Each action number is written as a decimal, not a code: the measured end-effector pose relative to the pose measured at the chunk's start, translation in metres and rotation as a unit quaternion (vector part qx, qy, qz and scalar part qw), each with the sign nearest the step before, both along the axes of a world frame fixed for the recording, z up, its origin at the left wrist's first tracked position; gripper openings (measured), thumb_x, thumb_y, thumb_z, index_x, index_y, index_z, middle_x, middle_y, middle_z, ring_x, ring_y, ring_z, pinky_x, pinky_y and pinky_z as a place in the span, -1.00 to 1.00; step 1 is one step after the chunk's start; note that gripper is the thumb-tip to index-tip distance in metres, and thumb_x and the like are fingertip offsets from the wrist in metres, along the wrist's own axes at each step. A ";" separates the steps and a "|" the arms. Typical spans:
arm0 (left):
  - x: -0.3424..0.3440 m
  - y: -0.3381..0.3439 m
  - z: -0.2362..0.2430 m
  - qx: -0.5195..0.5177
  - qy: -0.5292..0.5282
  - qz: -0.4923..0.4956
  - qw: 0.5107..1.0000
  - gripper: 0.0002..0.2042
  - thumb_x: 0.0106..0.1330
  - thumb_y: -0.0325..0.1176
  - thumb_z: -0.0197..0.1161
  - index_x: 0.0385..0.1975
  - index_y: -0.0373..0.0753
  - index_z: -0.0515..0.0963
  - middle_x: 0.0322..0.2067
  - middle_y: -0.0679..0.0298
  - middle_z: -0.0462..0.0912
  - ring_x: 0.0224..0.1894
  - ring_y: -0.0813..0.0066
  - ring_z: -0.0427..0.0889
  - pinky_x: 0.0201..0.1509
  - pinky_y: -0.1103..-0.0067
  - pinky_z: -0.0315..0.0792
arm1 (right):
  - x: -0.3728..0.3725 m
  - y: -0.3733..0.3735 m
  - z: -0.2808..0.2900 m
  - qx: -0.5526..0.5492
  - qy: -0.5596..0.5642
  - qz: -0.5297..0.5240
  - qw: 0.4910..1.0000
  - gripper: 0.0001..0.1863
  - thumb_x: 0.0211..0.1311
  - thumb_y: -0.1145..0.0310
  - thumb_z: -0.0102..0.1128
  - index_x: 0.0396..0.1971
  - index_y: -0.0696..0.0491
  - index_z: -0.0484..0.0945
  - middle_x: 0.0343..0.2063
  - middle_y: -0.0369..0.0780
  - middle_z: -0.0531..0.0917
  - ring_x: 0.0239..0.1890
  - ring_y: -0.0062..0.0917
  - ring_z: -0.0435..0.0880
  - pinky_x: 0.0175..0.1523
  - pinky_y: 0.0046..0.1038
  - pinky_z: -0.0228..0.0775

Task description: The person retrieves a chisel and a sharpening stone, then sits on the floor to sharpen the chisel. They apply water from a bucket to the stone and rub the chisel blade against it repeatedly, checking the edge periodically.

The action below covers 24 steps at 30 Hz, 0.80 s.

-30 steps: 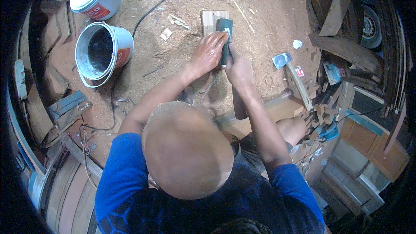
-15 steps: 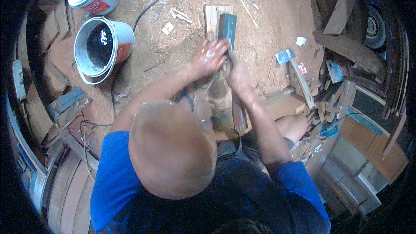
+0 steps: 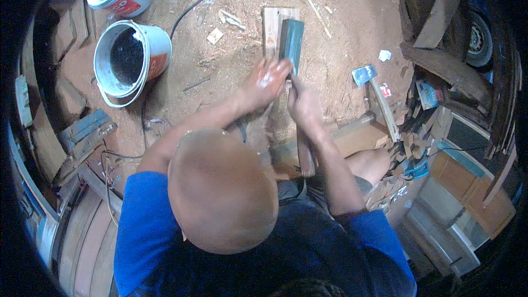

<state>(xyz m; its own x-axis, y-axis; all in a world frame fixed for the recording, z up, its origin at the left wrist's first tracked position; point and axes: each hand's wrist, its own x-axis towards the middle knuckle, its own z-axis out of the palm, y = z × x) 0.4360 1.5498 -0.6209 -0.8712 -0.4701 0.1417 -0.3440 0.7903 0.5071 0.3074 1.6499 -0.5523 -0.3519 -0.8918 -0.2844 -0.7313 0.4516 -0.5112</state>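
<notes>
A long wooden bar (image 3: 292, 41) with a blue-green painted face lies lengthwise in front of me, its far part over a pale wooden board (image 3: 271, 27). Its brown near end reaches back toward my lap. My left hand (image 3: 265, 81), whitish on its back, is closed at the bar's left side with bent fingers against it. Just right of that, my right hand (image 3: 304, 107) is wrapped round a slim dark tool (image 3: 295, 81) whose front end meets the bar beside the left fingertips. Blur and fingers hide what kind of tool it is.
Two white buckets (image 3: 157, 58) stand at the left, the nearer one holding something dark. A black cable (image 3: 193, 6) runs past them. An axe (image 3: 379, 96) rests at the right near wood scraps (image 3: 410, 146). Shavings (image 3: 234, 21) litter the ground. Boards (image 3: 451, 71) lean at the far right.
Both hands have slid a little toward me along the bar, showing more of its painted face. The bar's near end has also come slightly closer to me.
</notes>
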 end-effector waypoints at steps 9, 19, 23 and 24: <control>-0.041 -0.060 0.005 -0.041 0.001 0.041 0.998 -0.40 0.18 -0.39 0.21 0.29 -0.28 0.35 0.29 0.11 0.43 0.26 0.12 0.44 0.28 0.20 0.34 | -0.019 -0.074 0.007 0.020 -0.021 -0.080 0.996 -0.57 0.35 0.36 0.02 0.18 0.13 0.49 -0.36 0.21 0.65 -0.30 0.12 0.68 -0.16 0.06 0.52; 0.000 0.020 0.012 0.131 0.019 0.047 0.990 -0.37 0.31 -0.33 0.27 0.35 -0.37 0.24 0.31 -0.02 0.33 0.26 -0.01 0.44 0.37 0.16 0.32 | 0.005 -0.006 0.019 0.092 -0.029 -0.062 0.993 -0.57 0.35 0.34 0.01 0.17 0.12 0.51 -0.37 0.20 0.66 -0.30 0.08 0.70 -0.17 0.03 0.53; -0.020 0.033 -0.027 0.345 0.174 0.249 0.888 -0.41 0.24 -0.52 0.28 0.31 -0.36 0.29 0.04 -0.07 0.49 -0.13 0.15 0.68 -0.15 0.41 0.64 | -0.018 -0.067 0.018 0.054 -0.016 -0.076 0.995 -0.58 0.35 0.34 0.02 0.16 0.15 0.52 -0.40 0.19 0.66 -0.33 0.08 0.70 -0.19 0.02 0.54; -0.022 0.027 -0.032 0.370 0.174 0.236 0.882 -0.44 0.26 -0.52 0.26 0.29 -0.36 0.32 0.04 -0.07 0.50 -0.14 0.16 0.69 -0.16 0.44 0.64 | -0.021 -0.077 0.016 0.044 0.003 -0.072 0.996 -0.58 0.35 0.34 0.02 0.16 0.14 0.52 -0.40 0.19 0.66 -0.34 0.09 0.70 -0.20 0.02 0.54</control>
